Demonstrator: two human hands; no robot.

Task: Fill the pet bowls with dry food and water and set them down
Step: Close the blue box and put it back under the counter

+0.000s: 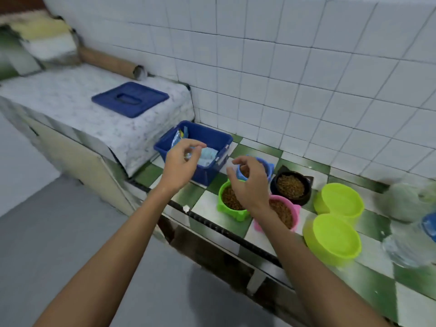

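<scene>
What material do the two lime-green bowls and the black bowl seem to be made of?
The two lime-green bowls look like thin moulded plastic: uniform bright colour, soft sheen. The black bowl, filled with kibble, is glossier; possibly ceramic or hard plastic, I cannot tell which.

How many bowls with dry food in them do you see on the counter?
4. The green bowl is nearest the blue box, the pink bowl beside it, the black bowl behind the pink one, and the blue bowl behind the green, partly hidden by the right hand.
</scene>
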